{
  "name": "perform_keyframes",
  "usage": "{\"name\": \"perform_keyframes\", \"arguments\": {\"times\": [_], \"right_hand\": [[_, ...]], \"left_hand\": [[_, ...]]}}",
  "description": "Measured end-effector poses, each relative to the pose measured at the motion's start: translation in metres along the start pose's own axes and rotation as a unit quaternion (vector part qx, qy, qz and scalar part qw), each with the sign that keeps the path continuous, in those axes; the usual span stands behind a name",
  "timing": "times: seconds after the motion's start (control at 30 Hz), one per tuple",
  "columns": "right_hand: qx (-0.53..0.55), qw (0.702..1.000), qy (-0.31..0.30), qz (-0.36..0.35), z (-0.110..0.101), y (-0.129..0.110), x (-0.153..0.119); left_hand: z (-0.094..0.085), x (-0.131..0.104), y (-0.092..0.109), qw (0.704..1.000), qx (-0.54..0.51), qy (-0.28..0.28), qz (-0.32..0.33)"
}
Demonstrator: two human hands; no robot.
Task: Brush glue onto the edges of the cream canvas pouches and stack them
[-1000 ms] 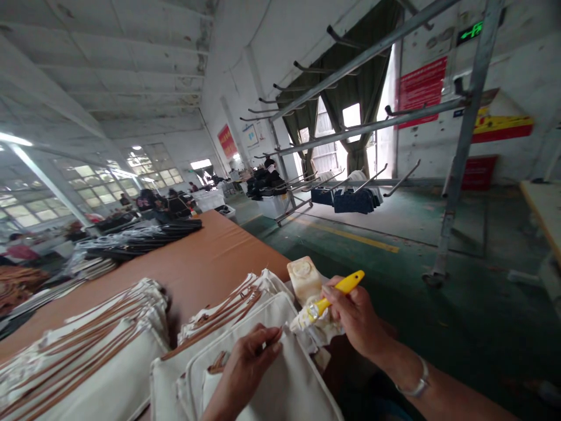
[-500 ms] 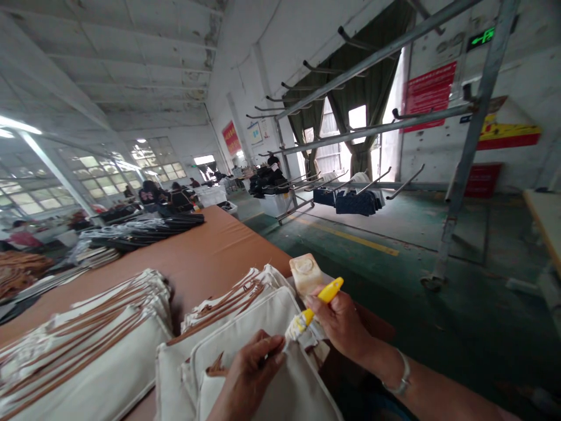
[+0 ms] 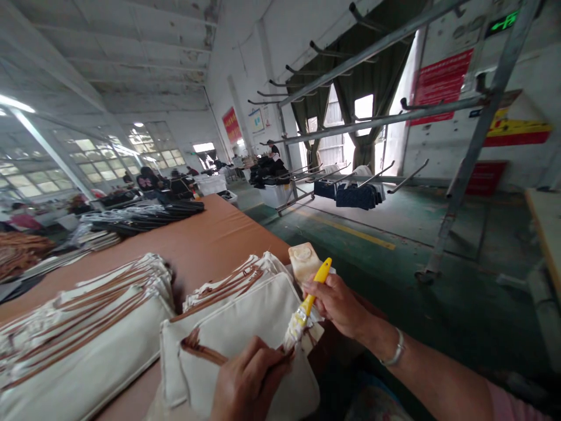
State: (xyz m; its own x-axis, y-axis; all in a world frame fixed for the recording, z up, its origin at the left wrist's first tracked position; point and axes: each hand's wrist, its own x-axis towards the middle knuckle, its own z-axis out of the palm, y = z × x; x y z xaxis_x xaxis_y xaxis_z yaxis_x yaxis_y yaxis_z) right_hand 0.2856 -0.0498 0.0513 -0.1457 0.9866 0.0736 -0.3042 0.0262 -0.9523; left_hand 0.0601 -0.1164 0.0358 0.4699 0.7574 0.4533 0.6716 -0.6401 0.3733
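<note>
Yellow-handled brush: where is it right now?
Head view, lower centre-right: the yellow-handled brush is in the right hand, bristles down at the cream bag edge beside the left hand.

A long brown bench [image 3: 210, 234] runs toward eleven o'clock. A metal rack [image 3: 464, 169] stands on the green floor [image 3: 394, 275] at two o'clock. Bright windows [image 3: 87, 158] line the left wall at ten o'clock.

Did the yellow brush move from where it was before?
Yes. The yellow brush tipped upright and swung down toward the near bag; its handle tip now sits beside the tan bottle.
</note>
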Motion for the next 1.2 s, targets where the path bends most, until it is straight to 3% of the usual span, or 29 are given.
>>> {"name": "perform_keyframes", "arguments": {"times": [0.13,0.33,0.5,0.63,0.77,0.83,0.93,1.03,1.1,1.2], "right_hand": [[0.014,0.997,-0.059,0.036,-0.003,-0.010,-0.005],[0.050,0.999,0.016,0.001,-0.007,-0.008,0.000],[0.092,0.994,-0.033,0.050,0.000,0.005,-0.005],[0.159,0.987,0.026,-0.006,-0.022,-0.010,-0.001],[0.204,0.973,0.077,-0.080,-0.048,-0.046,0.003],[0.228,0.963,0.100,-0.103,-0.056,-0.063,-0.001],[0.242,0.957,0.118,-0.112,-0.063,-0.076,-0.010],[0.248,0.957,0.117,-0.098,-0.067,-0.070,-0.016],[0.253,0.958,0.114,-0.072,-0.069,-0.056,-0.016],[0.263,0.959,0.102,-0.028,-0.070,-0.033,-0.013]], "left_hand": [[-0.005,-0.005,-0.005,0.999,0.025,-0.019,-0.003],[-0.006,-0.010,-0.004,0.998,0.054,-0.015,0.008],[-0.018,0.002,-0.003,0.998,0.058,-0.017,0.020],[-0.052,0.037,0.008,1.000,0.025,0.000,0.004],[-0.101,0.082,0.031,0.987,-0.149,0.043,0.036],[-0.122,0.096,0.031,0.970,-0.228,0.069,0.050],[-0.143,0.090,-0.007,0.956,-0.290,0.032,-0.023],[-0.156,0.053,-0.080,0.918,-0.305,-0.079,-0.240],[-0.159,0.020,-0.128,0.907,-0.233,-0.070,-0.344],[-0.138,-0.017,-0.164,0.926,0.017,-0.069,-0.371]]}}
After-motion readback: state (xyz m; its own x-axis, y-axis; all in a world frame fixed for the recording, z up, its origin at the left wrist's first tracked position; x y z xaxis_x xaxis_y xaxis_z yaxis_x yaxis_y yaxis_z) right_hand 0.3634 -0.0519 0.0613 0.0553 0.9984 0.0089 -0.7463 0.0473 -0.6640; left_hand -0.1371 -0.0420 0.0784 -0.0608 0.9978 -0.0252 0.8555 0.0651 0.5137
